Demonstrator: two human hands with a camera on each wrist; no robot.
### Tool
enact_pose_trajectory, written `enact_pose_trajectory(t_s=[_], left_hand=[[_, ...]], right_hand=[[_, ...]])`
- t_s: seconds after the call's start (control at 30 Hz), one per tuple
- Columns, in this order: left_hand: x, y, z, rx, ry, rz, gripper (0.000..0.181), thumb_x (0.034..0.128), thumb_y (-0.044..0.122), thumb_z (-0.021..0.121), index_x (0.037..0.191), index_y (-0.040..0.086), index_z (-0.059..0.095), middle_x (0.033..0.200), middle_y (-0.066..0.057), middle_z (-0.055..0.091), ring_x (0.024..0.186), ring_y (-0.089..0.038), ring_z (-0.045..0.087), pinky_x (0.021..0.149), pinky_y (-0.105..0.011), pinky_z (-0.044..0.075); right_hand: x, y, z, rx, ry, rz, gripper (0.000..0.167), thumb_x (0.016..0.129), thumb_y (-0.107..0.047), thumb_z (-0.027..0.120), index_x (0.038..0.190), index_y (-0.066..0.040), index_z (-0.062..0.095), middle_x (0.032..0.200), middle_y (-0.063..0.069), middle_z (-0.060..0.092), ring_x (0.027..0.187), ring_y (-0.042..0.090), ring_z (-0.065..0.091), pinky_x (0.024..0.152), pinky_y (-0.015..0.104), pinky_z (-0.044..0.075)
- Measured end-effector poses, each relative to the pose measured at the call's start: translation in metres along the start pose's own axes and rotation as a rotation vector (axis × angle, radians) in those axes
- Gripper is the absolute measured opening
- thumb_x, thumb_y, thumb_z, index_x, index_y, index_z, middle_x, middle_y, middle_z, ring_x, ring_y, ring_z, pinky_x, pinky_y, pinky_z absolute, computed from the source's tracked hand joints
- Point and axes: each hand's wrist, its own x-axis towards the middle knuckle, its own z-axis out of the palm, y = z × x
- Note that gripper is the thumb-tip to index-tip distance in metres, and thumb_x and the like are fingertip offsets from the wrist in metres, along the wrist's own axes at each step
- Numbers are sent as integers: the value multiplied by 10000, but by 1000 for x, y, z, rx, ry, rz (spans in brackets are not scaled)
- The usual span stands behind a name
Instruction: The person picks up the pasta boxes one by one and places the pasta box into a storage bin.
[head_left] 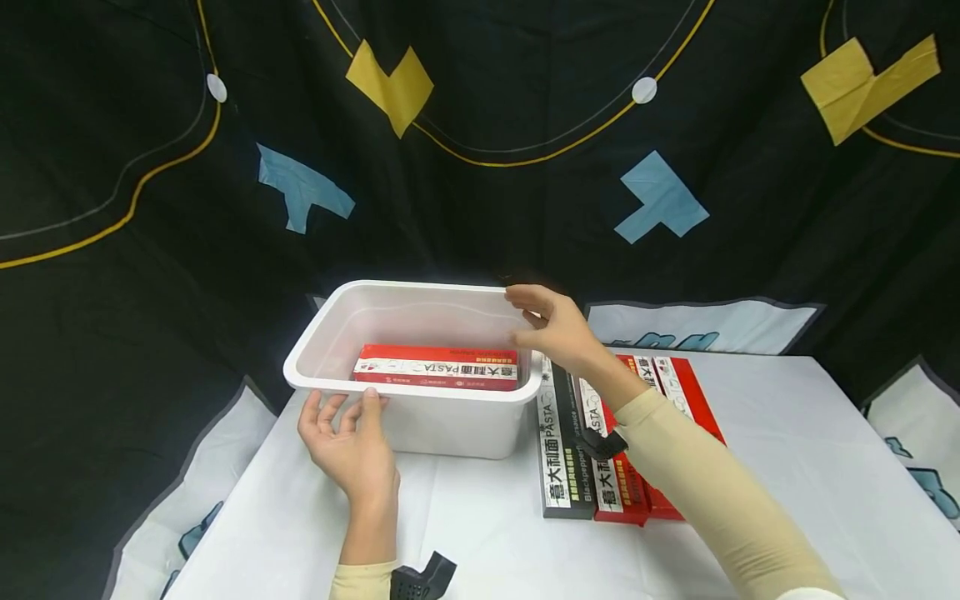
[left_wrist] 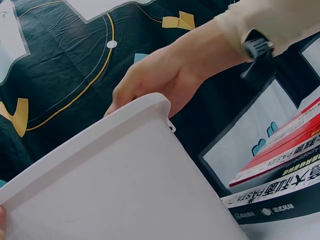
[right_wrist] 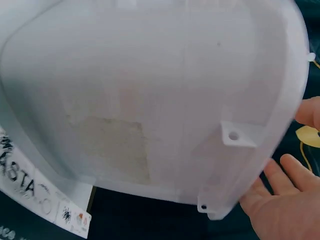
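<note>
Near the far edge of the white-covered table (head_left: 495, 533) stands a white bin (head_left: 457, 427), though whether its base actually rests on the cloth I cannot tell. Inside, a red and white pasta box (head_left: 438, 368) lies lengthwise; the near rim cuts off its lower side, so the bin's floor is mostly hidden. At the near rim, toward its left end, the left hand (head_left: 352, 446) holds on with bent fingers, the thumb set apart from them; how far the fingertips reach under the lip is hard to make out, and the left wrist view catches only a sliver of them at its edge. At the far right corner, the right hand (head_left: 558, 329) grips the rim, thumb toward the inside and fingers curved over the lip, their tips partly out of sight. Just beside the bin's right end lies a black pasta box (head_left: 581, 475), its upper part covered by bin and hand, and next to it some red pasta boxes (head_left: 693, 383), crossed by the right sleeve (head_left: 705, 492) so that their number is uncertain. Behind hangs a black cloth (head_left: 480, 225) with blue tape (head_left: 663, 200) and yellow tape (head_left: 393, 87).
</note>
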Motion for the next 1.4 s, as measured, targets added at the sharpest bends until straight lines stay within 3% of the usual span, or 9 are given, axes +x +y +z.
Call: enact_pose_trajectory(t_s=[0.13,0.3,0.6,0.77,1.0,1.2,1.4], left_hand=[[1,1,0,7,2,1,735,882,105,724,1447,168,260,1303,-69,428,1037,-259,594,867,-323,577],[3,1,0,6,6,5,734,879,103,727,1446,167,265,1304,-74,433,1031,-258,598,866,-320,577],[2,1,-1,9,3,-2,738,882,98,723,1450,170,257,1302,-75,430,1032,-263,601,865,-320,578],[3,1,1,9,3,-9,743,881,105,724,1453,172,255,1305,-72,429,1032,-257,599,863,-319,579],[2,0,2,0,-2,-1,737,880,104,725,1450,170,262,1304,-77,431,1034,-261,605,866,-324,578],[1,0,2,-3,-5,1,737,880,112,726,1449,171,262,1303,-79,430,1038,-266,606,870,-325,576],[0,0,2,-14,8,-5,729,875,112,731,1439,169,271,1297,-90,424,1023,-266,604,871,-328,576]], right_hand=[[-17,-1,-9,97,13,15,612,826,-19,717,1392,-108,503,1402,64,514,1316,259,452,1114,364,383],[-38,1,-18,141,29,21,639,825,-19,737,1406,-96,484,1426,61,493,1334,251,434,1115,356,382],[-83,10,-33,137,115,43,683,837,-6,728,1444,-135,444,1457,28,465,1355,265,408,1097,371,394],[-111,13,-41,134,178,92,740,848,-9,726,1485,-158,381,1489,12,420,1372,248,377,1074,291,407],[-146,19,-54,19,279,120,792,849,-81,757,1511,-181,334,1503,5,387,1376,255,354,1044,208,405],[-177,28,-62,-82,351,199,836,856,-128,761,1533,-243,284,1535,27,352,1390,268,346,1045,188,382],[-209,41,-69,-168,426,312,839,875,-204,749,1539,-318,249,1543,40,333,1386,295,334,975,63,381]])
